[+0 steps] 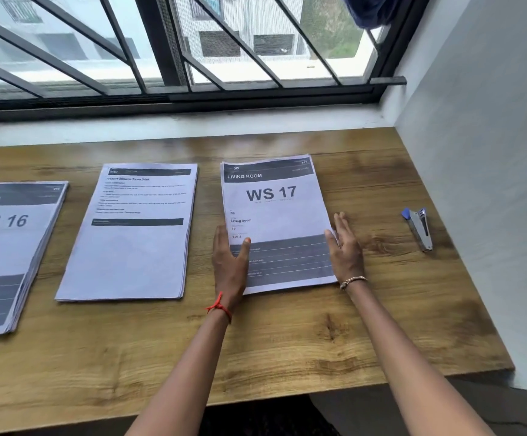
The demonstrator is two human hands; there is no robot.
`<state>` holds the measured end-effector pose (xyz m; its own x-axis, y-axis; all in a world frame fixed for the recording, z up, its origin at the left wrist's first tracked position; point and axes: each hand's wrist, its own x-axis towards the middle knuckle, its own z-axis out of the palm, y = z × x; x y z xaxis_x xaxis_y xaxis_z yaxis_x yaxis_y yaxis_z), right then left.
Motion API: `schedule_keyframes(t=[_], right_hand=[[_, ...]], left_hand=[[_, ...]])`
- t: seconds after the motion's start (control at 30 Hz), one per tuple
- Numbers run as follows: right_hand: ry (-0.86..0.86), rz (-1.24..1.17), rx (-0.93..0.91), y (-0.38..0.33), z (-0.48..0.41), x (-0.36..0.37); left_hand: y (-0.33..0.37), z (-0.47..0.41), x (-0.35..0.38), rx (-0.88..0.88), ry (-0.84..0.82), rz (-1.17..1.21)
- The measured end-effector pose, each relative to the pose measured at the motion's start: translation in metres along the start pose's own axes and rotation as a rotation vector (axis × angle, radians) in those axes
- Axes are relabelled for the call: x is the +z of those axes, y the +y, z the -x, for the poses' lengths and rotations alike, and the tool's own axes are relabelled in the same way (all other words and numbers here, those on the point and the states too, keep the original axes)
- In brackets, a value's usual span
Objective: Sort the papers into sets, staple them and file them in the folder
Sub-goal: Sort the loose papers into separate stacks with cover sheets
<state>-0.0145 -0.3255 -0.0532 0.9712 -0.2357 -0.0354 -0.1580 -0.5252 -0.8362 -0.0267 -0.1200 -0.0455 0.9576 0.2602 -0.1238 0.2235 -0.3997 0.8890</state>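
Three paper stacks lie on the wooden desk [287, 335]. The right stack, headed "WS 17" [274, 209], sits between my hands. My left hand [229, 262] lies flat against its left edge with the thumb on the sheet. At its right edge my right hand [345, 243] rests with straight fingers. A middle stack of text pages [133, 240] lies to the left. The "WS 16" stack [7, 256] is at the far left, partly cut off by the frame. A blue and grey stapler [419, 228] lies on the desk at the right.
A barred window [174, 58] and its white sill run along the back of the desk. A white wall [492, 184] closes the right side. The desk's front edge runs near my forearms. No folder is in view.
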Motion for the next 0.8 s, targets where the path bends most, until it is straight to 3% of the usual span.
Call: schedule_keyframes(t=[0.1, 0.3, 0.5, 0.7, 0.8], right_hand=[[-0.099, 0.133, -0.054, 0.000, 0.002, 0.002], [-0.105, 0.223, -0.032, -0.001, 0.005, 0.010], [0.091, 0.179, 0.010, -0.011, -0.009, 0.005], [0.031, 0.239, 0.013, -0.017, -0.034, 0.008], [0.140, 0.220, 0.032, -0.020, -0.041, 0.010]], left_hand=[[0.000, 0.003, -0.003, 0.033, -0.044, -0.049], [-0.003, 0.004, -0.004, 0.075, -0.084, -0.138], [-0.002, -0.001, -0.008, 0.064, -0.065, -0.140], [-0.003, -0.014, -0.013, 0.021, -0.063, -0.124], [-0.003, -0.017, -0.013, 0.044, -0.015, -0.107]])
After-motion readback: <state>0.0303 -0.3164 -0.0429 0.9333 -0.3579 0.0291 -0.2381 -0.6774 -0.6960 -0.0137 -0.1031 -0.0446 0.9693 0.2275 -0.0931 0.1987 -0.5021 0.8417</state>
